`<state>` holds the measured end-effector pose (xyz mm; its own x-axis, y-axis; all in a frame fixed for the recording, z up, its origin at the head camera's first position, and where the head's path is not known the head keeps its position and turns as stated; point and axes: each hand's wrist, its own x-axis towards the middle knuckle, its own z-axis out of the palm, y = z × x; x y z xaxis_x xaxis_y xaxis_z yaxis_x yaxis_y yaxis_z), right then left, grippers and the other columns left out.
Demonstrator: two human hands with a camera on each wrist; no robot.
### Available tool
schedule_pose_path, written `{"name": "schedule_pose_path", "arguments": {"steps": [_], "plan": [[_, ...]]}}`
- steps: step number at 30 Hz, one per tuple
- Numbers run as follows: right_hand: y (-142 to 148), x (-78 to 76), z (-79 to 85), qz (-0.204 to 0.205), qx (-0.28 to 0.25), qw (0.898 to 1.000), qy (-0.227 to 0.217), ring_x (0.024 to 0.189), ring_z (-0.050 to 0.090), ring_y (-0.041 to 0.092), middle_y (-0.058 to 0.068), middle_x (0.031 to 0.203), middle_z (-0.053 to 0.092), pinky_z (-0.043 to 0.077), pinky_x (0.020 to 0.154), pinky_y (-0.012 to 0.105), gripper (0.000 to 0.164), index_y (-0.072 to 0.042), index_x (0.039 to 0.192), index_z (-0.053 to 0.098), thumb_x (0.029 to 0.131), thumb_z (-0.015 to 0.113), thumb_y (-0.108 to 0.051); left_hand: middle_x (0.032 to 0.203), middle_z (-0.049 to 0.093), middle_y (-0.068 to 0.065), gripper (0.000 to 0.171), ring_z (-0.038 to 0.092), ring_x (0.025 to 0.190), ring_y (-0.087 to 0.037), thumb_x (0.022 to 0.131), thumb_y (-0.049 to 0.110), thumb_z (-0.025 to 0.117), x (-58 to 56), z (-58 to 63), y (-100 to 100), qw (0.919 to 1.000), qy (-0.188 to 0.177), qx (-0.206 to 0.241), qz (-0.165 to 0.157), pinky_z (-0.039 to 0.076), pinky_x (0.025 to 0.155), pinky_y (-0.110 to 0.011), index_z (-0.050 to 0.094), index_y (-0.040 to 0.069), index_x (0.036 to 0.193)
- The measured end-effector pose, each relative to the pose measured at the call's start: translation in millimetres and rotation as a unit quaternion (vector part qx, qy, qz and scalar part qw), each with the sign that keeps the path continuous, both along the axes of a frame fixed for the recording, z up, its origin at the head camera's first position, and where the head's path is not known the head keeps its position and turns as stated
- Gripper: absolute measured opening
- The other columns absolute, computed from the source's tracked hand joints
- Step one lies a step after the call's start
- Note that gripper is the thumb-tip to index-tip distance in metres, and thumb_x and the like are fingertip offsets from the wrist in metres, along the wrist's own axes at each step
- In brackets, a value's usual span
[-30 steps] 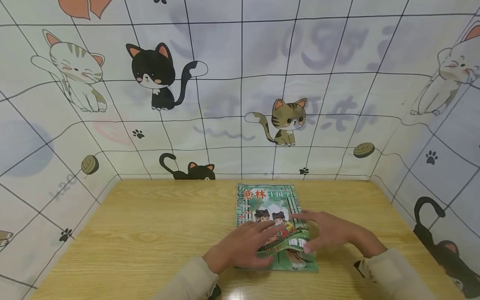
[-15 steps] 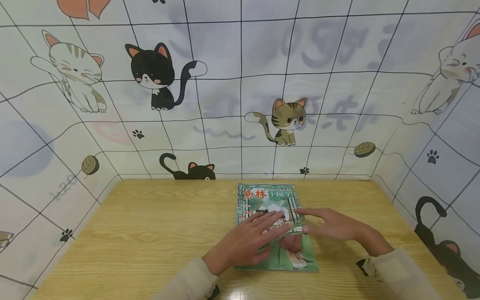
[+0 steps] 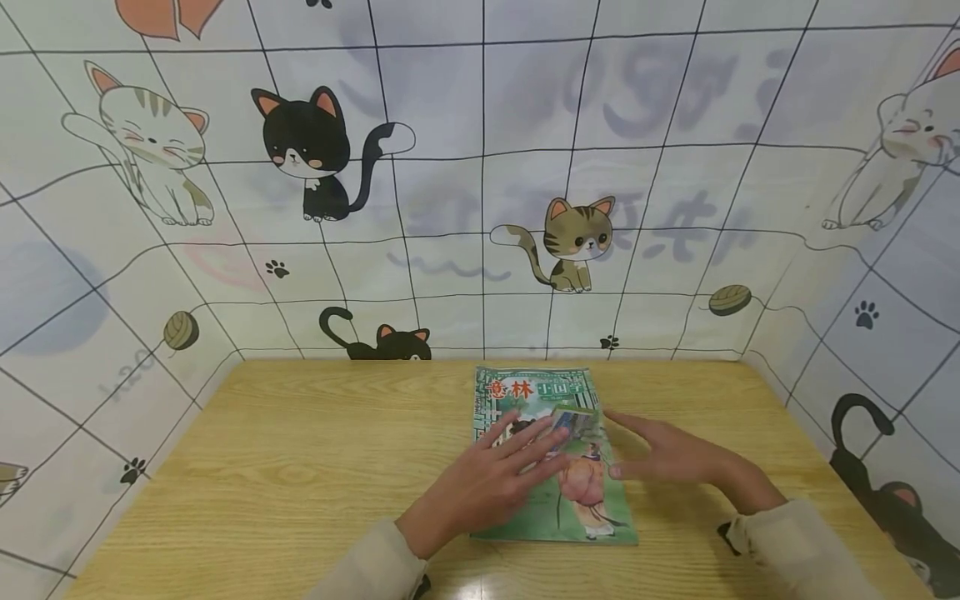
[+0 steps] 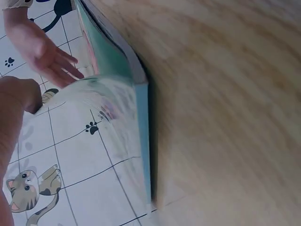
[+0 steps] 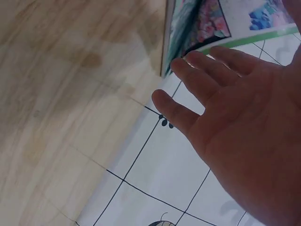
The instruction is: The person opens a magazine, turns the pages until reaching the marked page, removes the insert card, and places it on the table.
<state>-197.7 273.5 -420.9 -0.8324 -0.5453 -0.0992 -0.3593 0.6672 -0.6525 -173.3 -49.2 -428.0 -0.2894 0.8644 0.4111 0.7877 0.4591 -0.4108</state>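
A green illustrated magazine (image 3: 525,521) lies on the table, its title in red and white characters at the far end. Part of its front sheet is lifted and curled back, baring a printed figure in a pink robe below. My left hand (image 3: 487,483) is over the magazine's left half with its fingers spread; its thumb is hidden. In the left wrist view the curled sheet (image 4: 110,113) is blurred beside that hand. At the magazine's right edge is my right hand (image 3: 675,454), its fingers extended and its palm seen in the right wrist view.
A light wood table (image 3: 315,458) bears the magazine near its middle. White cloth (image 3: 450,100) printed with cats and grid lines hangs behind and on both sides.
The lifted sheet has curled away toward the far end, showing more of the green page with the figure. My left hand has shifted slightly; the right stays by the edge.
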Motion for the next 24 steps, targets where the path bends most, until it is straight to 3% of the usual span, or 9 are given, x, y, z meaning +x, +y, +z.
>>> {"name": "schedule_pose_path", "arguments": {"steps": [6, 11, 15, 24], "plan": [[-3, 5.0, -9.4, 0.060, 0.033, 0.998, 0.000, 0.138, 0.030, 0.054, 0.031, 0.154, 0.031, 0.029, 0.103, 0.072, 0.109, 0.002, 0.151, 0.036, 0.068, 0.088, -0.046, 0.158, 0.037, 0.000, 0.044, 0.023, 0.150, -0.023, 0.097, 0.029, 0.060, 4.3, 9.6, -2, 0.9967, 0.009, -0.064, 0.049, 0.011, 0.121, -0.047, 0.058, 0.026, 0.141], [-9, 8.0, -16.7, 0.092, 0.074, 0.993, 0.026, 0.137, 0.034, 0.053, 0.029, 0.154, 0.033, 0.027, 0.103, 0.073, 0.108, -0.001, 0.146, 0.046, 0.062, 0.088, -0.054, 0.155, 0.042, -0.001, 0.039, 0.026, 0.149, -0.024, 0.093, 0.027, 0.064, 4.8, 13.6, -4, 0.9923, -0.001, -0.104, 0.067, 0.013, 0.121, -0.050, 0.066, 0.027, 0.132], [-13, 9.9, -15.5, 0.087, 0.102, 0.990, 0.052, 0.136, 0.038, 0.051, 0.028, 0.151, 0.038, 0.023, 0.104, 0.075, 0.103, -0.001, 0.142, 0.052, 0.060, 0.089, -0.052, 0.153, 0.045, -0.001, 0.031, 0.029, 0.148, -0.024, 0.091, 0.028, 0.068, 4.4, 14.7, -6, 0.9896, -0.017, -0.124, 0.071, 0.016, 0.120, -0.050, 0.072, 0.029, 0.122], [-22, 13.4, -13.1, 0.071, 0.131, 0.988, 0.053, 0.135, 0.041, 0.049, 0.025, 0.152, 0.040, 0.034, 0.104, 0.067, 0.101, 0.000, 0.141, 0.053, 0.057, 0.093, -0.043, 0.147, 0.053, -0.001, 0.019, 0.035, 0.145, -0.022, 0.093, 0.032, 0.065, 4.8, 14.2, -7, 0.9841, -0.063, -0.137, 0.094, 0.018, 0.120, -0.047, 0.078, 0.026, 0.106]]}}
